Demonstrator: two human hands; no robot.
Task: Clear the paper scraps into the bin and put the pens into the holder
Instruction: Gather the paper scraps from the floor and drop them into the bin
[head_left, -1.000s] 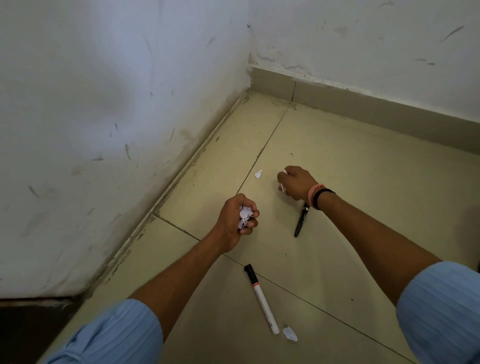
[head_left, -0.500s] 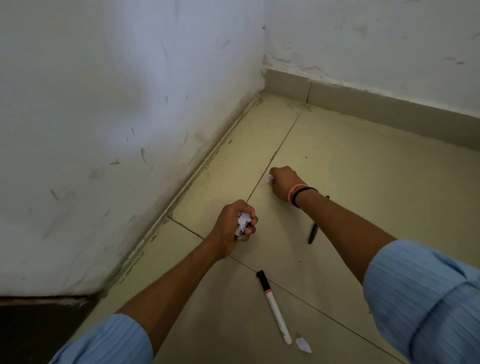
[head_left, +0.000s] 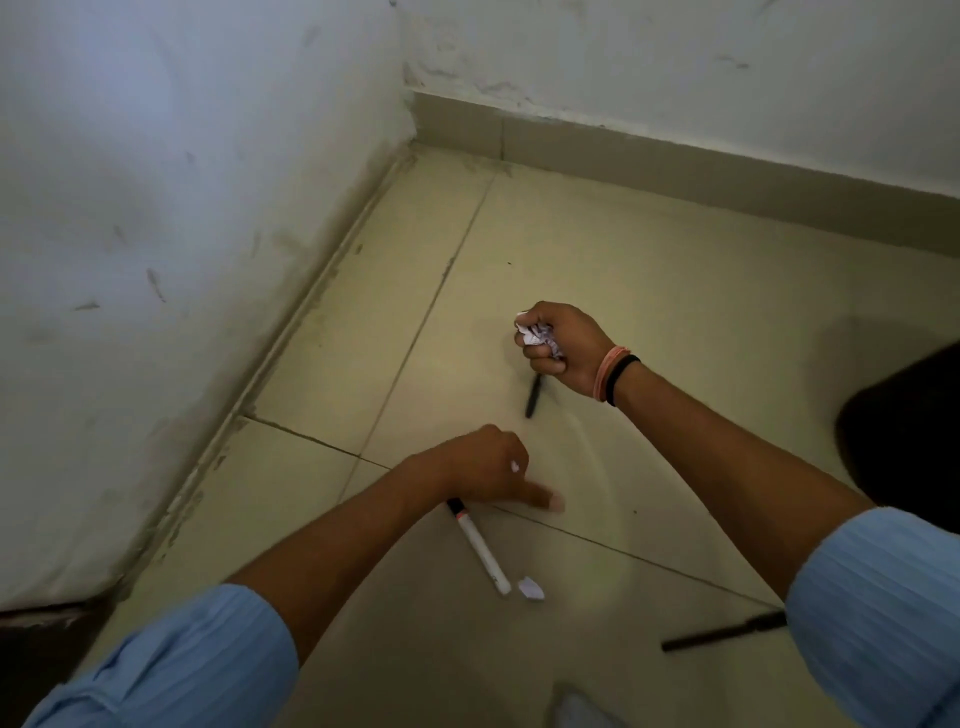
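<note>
My right hand (head_left: 569, 348) is closed around crumpled white paper scraps (head_left: 537, 335), held just above a black pen (head_left: 533, 397) that lies on the floor tile. My left hand (head_left: 480, 465) is blurred and hovers over the capped end of a white marker (head_left: 479, 545). A speck of white paper shows in its fist and one finger points right. A small paper scrap (head_left: 531, 588) lies by the marker's near tip. A second black pen (head_left: 722, 631) lies at the lower right, partly hidden by my right sleeve.
White scuffed walls (head_left: 182, 234) meet in a corner at the top, with a skirting strip (head_left: 675, 166) along the back. A dark shape (head_left: 904, 431) sits at the right edge. No bin or holder is in view.
My right hand took the scrap from beside the tile joint and drew back over the black pen. My left hand dropped toward the white marker. The view shifted, showing a second black pen.
</note>
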